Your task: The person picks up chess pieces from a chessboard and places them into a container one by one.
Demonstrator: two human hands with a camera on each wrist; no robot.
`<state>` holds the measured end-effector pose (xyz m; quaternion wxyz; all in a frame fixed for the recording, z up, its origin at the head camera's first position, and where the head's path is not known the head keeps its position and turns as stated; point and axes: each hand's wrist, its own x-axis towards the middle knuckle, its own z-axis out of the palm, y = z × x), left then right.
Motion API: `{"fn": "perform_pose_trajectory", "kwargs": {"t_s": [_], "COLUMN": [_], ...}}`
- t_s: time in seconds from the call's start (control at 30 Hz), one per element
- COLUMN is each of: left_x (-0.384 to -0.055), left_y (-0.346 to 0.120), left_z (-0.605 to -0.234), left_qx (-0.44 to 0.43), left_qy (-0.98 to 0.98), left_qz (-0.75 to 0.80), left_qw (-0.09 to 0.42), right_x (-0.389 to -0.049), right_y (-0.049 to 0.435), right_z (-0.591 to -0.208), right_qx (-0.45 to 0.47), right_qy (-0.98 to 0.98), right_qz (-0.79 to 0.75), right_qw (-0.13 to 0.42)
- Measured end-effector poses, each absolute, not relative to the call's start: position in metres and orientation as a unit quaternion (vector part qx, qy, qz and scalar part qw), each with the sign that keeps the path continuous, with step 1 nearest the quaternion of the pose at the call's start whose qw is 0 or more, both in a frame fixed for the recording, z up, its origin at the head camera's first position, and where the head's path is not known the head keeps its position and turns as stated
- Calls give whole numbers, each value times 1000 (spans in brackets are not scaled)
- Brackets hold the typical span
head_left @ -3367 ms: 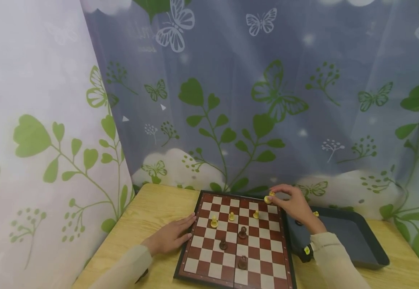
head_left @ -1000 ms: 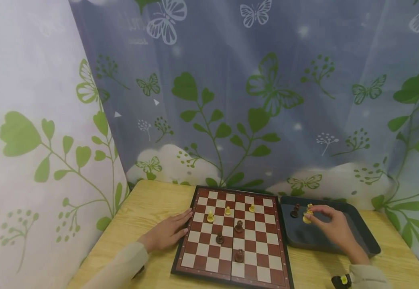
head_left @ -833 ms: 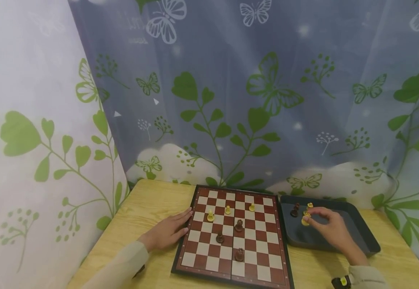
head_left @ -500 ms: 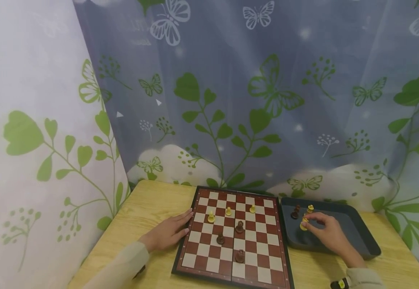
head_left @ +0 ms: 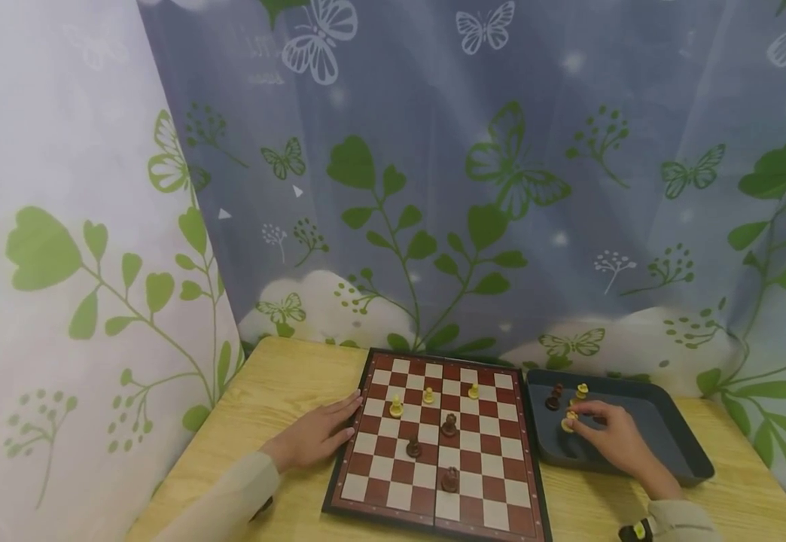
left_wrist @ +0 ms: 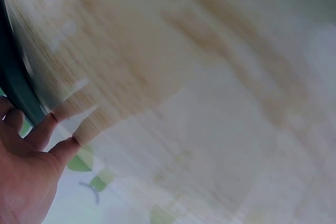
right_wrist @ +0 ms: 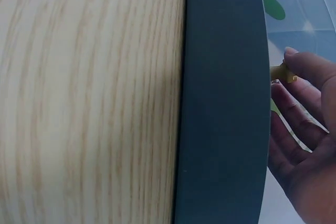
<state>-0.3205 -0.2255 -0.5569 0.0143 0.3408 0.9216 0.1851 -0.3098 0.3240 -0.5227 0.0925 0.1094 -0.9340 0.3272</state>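
Working through the remote feed, I had a yellow chess piece (head_left: 568, 423) at the left part of the dark tray (head_left: 696, 447), right of the chessboard (head_left: 382, 467). The grip of the right hand (head_left: 613, 438) pinched its upper part between thumb and fingertip, while the wide end pointed down and near. I could not tell whether that base touched the tray floor. The left hand (head_left: 315, 433) held nothing; its fingers lay extended, tips against the board's left edge.

I judged the piece light and stiff, probably moulded plastic, so I expected no give under a modest squeeze. Its smooth surface suggested it could twist or slip if I caught only the rounded top. I favoured a pinch just below the head, where the flare should stop the fingertips sliding, with the base left free to stand. I thought breakage unlikely, though a careless nudge could tip its neighbours in the tray: another yellow piece (head_left: 582, 391) and a dark piece (head_left: 555, 397), both near it on the far side. On the board, 3 yellow pieces (head_left: 396, 408) and 3 dark pieces (head_left: 450, 480) would, I guessed, handle much the same.
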Motion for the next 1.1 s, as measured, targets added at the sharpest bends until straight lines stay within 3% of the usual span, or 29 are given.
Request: {"fn": "perform_pose_trajectory", "kwargs": {"t_s": [0.5,0.97,1.1], "left_x": [-321,-322,-322], "left_y": [-226,-225,-225], "left_z": [-556,-557,-557], "left_qx": [358,343,343], "left_qy": [913,921,921], "left_qz": [195,184,185], "left_qw": [-6,16,16], "right_x": [-303,-292,-286], "right_y": [324,306,293], "right_z": [-519,-497,-487], "right_qx": [119,159,166], "right_qy": [-939,-932,-934], "right_qz": [312,309,305], "right_qw": [86,100,79]}}
